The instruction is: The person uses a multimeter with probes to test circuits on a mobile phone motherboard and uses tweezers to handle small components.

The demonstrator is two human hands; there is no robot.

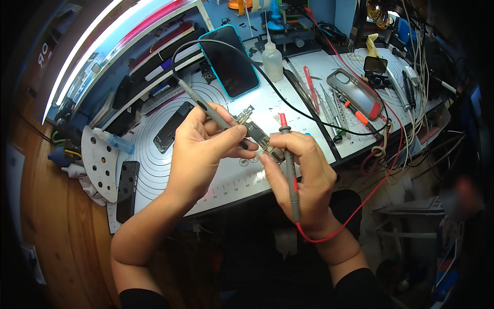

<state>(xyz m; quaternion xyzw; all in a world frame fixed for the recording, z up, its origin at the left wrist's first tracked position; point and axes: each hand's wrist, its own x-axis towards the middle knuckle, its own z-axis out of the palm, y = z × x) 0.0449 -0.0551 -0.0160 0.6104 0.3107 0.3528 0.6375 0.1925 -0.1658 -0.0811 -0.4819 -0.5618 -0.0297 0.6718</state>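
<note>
My left hand (193, 154) is closed round a grey test probe (211, 112) with a black lead, which slants down across a small phone circuit board (253, 132). The left thumb and fingertips lie at the board's left edge. In my right hand (311, 175) is a second grey test probe (293, 183), its red-capped end upward and its red lead trailing from the lower end. The right thumb and index fingertip are at the board's lower right end and seem to pinch it. Fingers partly hide the board, which is tilted above the white mat (229, 188).
A phone in a blue case (231, 62) and a dropper bottle (272, 62) stand behind. Dark phone parts (174, 126) and a black phone (127, 190) lie left. Rightward are tweezers (311, 85), a phone case (355, 90) and screwdrivers (360, 116). The black lead (288, 100) arches over the mat.
</note>
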